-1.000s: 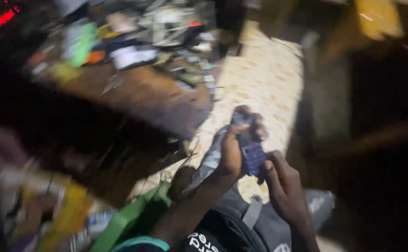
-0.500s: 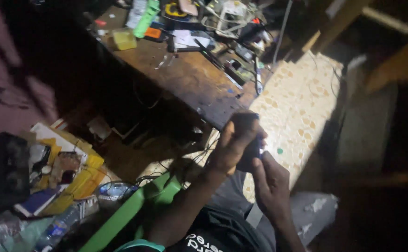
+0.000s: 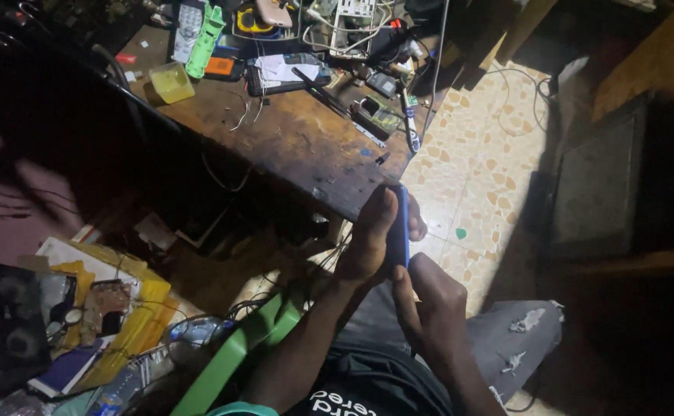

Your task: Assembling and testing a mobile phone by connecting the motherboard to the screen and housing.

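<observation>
My left hand (image 3: 369,237) grips a slim blue phone (image 3: 400,228), held on edge above my lap with the fingers wrapped round its far side. My right hand (image 3: 429,296) sits just under it, thumb and fingertips touching the phone's lower end. Both hands hover in front of the corner of a worn wooden workbench (image 3: 306,146). My knee in grey ripped trousers (image 3: 518,339) lies to the right.
The workbench holds remotes (image 3: 190,27), a yellow box (image 3: 171,81), a black tablet-like device (image 3: 287,73), cables and small tools. Cluttered yellow packets and papers (image 3: 109,308) lie on the floor at left, beside a green plastic chair edge (image 3: 236,354). Patterned tiles (image 3: 483,162) and a dark cabinet (image 3: 606,185) stand at right.
The view has swung so the workbench sits higher and clearer. The phone has been turned on edge in my left hand, and my right hand has come up to its lower end.
</observation>
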